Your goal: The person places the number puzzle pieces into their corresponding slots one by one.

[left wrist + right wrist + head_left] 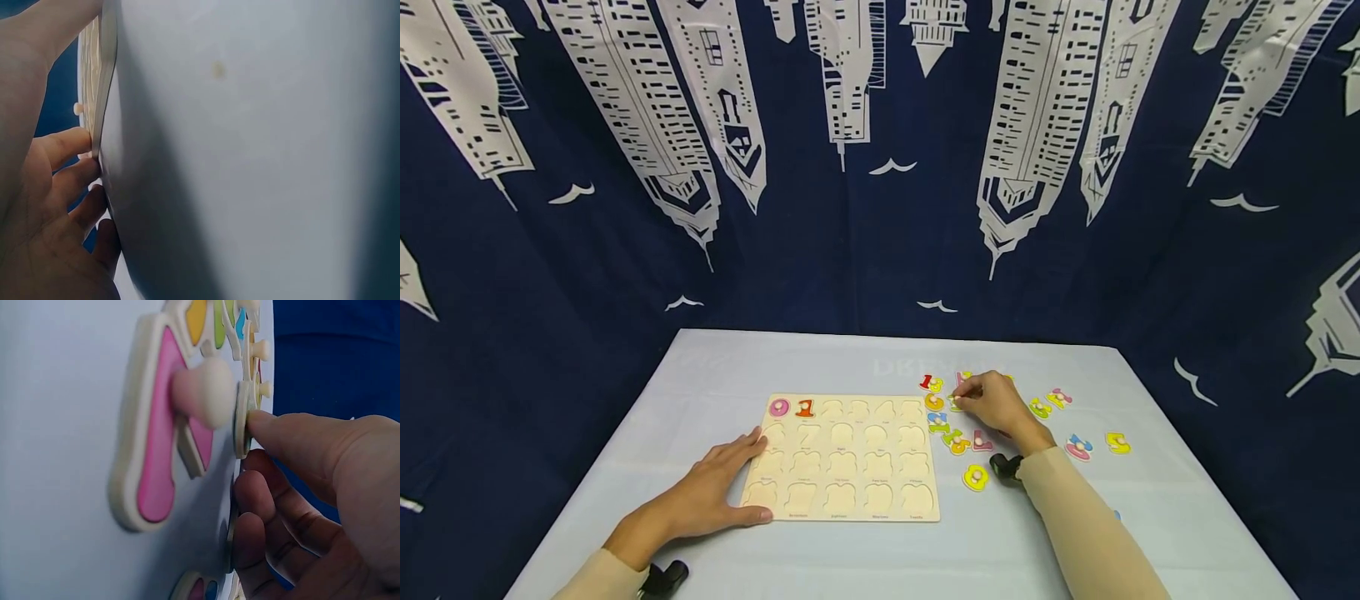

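My left hand (pixel 715 487) rests at the left edge of a pale wooden number puzzle board (pixel 934 500), fingers spread and thumb at its lower left corner. In the left wrist view, the fingertips (pixel 84 140) touch the board's edge (pixel 107 69). Among the loose pieces beyond the board's right side, my right hand (pixel 1000 408) pinches a knobbed number piece (pixel 954 403). This piece (pixel 242 422) shows nearly edge-on at the thumb in the right wrist view, its number mostly hidden. A pink knobbed piece (pixel 156 437) lies nearer that camera.
A pink 0 (pixel 779 407) and an orange-red 1 (pixel 805 408) sit in the board's top row. Several loose pieces lie on the white table, including a yellow one (pixel 975 477), a pink-and-blue one (pixel 1078 447) and another yellow one (pixel 1117 442). A patterned dark blue cloth (pixel 850 275) hangs behind.
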Demonstrator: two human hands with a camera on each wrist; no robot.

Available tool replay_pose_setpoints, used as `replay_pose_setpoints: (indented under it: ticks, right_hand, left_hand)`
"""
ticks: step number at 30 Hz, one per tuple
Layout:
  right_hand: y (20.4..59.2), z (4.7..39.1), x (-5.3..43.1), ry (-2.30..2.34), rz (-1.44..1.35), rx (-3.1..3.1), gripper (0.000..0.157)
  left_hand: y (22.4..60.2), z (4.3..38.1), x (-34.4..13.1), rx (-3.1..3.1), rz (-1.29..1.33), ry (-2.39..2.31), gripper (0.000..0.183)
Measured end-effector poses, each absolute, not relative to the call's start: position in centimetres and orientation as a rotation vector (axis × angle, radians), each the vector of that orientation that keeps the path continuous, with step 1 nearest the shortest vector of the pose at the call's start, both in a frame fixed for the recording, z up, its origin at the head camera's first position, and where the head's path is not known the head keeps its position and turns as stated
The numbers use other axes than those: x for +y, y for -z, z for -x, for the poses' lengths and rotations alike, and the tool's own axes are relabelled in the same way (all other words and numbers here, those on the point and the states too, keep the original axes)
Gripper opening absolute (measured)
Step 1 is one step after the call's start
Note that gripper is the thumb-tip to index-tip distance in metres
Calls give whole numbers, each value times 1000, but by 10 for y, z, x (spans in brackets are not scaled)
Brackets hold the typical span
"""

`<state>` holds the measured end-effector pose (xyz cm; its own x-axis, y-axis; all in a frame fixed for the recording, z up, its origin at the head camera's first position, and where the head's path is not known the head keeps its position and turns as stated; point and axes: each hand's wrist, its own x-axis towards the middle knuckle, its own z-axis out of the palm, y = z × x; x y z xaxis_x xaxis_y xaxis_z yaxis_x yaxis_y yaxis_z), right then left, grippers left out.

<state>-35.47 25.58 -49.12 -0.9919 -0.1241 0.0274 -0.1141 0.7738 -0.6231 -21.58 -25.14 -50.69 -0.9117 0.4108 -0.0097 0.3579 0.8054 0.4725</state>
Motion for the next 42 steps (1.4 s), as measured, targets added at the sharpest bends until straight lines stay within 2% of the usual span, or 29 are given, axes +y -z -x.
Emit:
replay_pose_setpoints:
  ticks: [11, 27, 32, 42]
  right_hand:
    - [494, 352, 237, 1142, 273, 3006, 10]
    - [483, 349, 117, 1019, 701, 2904, 1]
    - [486, 352, 102, 962, 678, 2928, 6]
    - [492, 358, 95, 1007, 641, 2914, 2]
  left_hand:
    - [506, 217, -250, 2866, -603, -720, 122]
    - [507, 213, -250, 2881, -616, -719, 119]
    - [508, 213, -249, 2886, -623, -716, 119]
    - [507, 212, -249, 2884, -617, -720, 118]
